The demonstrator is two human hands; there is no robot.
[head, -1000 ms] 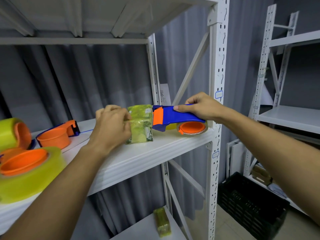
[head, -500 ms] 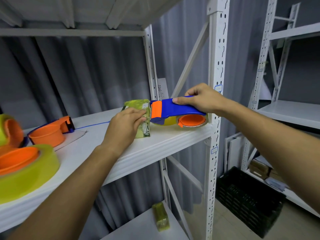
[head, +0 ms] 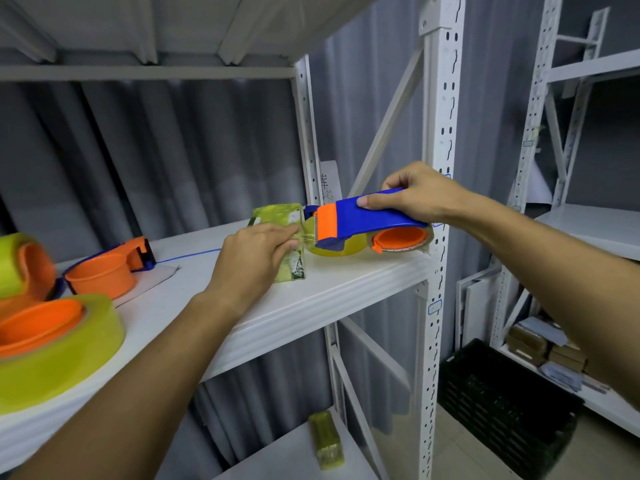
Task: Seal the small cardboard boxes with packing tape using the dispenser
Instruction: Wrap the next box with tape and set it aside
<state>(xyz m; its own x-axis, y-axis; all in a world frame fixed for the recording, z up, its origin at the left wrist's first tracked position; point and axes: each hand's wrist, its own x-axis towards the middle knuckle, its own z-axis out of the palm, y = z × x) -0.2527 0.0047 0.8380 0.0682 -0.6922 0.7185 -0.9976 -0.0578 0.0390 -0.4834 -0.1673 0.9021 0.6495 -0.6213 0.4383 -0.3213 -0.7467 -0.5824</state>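
Two hands work on the shelf (head: 346,285): the left hand (head: 256,258) pins the tape-wrapped box (head: 282,230), seemingly pinching tape; just right, the right hand (head: 419,195) grips the tape dispenser (head: 367,221).

Legible text: none. A white paper sheet (head: 329,178) fixed behind the shelf upright (head: 308,140) carries dark handwritten marks, too blurred to read. Print on the taped box (head: 277,220) is unreadable.

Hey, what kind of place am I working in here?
Probably a stockroom or packing area: white slotted metal shelving, spare yellow-green tape rolls with orange cores, and a black plastic crate on the floor.
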